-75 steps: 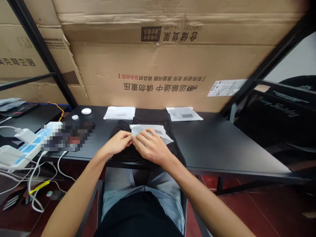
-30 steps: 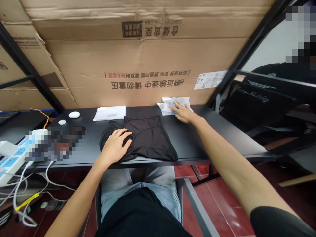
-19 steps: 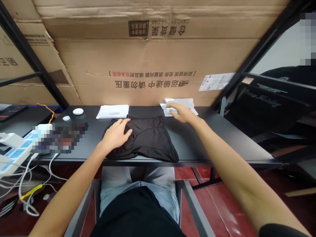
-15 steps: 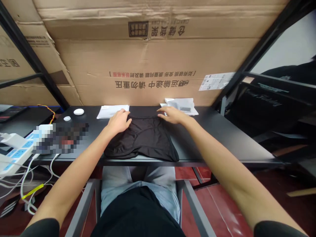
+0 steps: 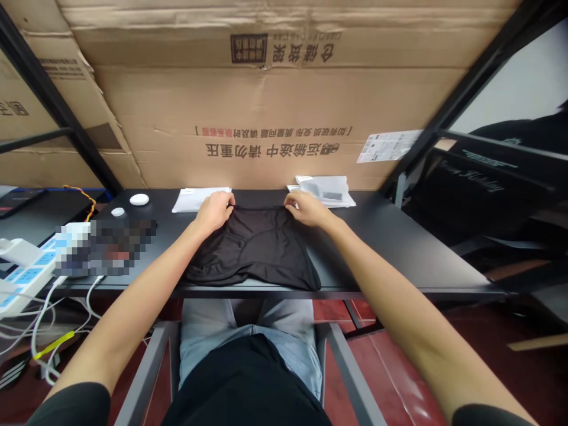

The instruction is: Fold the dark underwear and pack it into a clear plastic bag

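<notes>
- Holding the far edge of the black garment (image 5: 252, 251) at its two corners, your hands are curled rather than spread, with the fingers bunched on the fabric. Your left hand (image 5: 214, 212) is at the left corner and your right hand (image 5: 307, 209) at the right, with the garment's width between them.
- Both hands appear to pinch the cloth, though the backs of the hands hide the exact grip.
- The garment lies mid-counter (image 5: 377, 251), its near edge close to the counter's front edge.
- Done so far: the garment lies out in the open, flat and roughly squared, and it is not inside any packet.
- Left as it stands: soft wrinkles run across the cloth, the left side bulges unevenly, and no crisp fold shows.
- Just beyond your left hand is a white packet (image 5: 200, 200). Just beyond your right hand is a clear bag (image 5: 323, 192) with a dark strip inside. Neither seems to be touched.
- Farther left on the counter are a white disc (image 5: 139, 199) and a smaller one (image 5: 118, 212). Beyond them, a blurred patch hides whatever lies beside the power strip (image 5: 22, 278).
</notes>
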Demonstrator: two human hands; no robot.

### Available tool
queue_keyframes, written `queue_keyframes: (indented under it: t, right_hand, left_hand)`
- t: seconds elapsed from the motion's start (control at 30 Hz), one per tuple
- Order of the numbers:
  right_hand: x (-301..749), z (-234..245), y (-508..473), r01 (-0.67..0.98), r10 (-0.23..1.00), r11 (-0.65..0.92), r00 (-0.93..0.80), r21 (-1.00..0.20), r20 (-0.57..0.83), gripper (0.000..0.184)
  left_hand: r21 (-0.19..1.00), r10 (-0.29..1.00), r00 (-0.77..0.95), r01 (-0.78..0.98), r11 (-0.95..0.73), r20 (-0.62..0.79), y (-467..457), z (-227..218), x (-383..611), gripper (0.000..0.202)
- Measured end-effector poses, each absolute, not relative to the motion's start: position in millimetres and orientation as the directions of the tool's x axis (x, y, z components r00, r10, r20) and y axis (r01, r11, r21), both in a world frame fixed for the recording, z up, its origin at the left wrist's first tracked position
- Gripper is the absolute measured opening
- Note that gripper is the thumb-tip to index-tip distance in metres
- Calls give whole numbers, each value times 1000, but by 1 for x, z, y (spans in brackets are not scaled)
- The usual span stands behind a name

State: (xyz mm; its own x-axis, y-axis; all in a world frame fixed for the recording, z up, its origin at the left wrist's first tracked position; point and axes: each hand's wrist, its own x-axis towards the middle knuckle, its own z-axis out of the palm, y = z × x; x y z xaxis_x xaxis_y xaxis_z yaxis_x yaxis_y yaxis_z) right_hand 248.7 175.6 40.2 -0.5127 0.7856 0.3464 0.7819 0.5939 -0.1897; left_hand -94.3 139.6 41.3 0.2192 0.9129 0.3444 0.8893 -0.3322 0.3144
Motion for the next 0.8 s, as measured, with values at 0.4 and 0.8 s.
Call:
queue_keyframes:
  t: [0.4,0.8]
  right_hand:
    - [269,38,68,504,680,732,-583,-459,445,3]
    - [295,24,10,452,607,788,-683,-418,406,29]
  left_hand:
    - [479,779,572,625,-616,256,52,45,-132,11]
    - [320,705,643,629,-709,299,-21,23,-183,39]
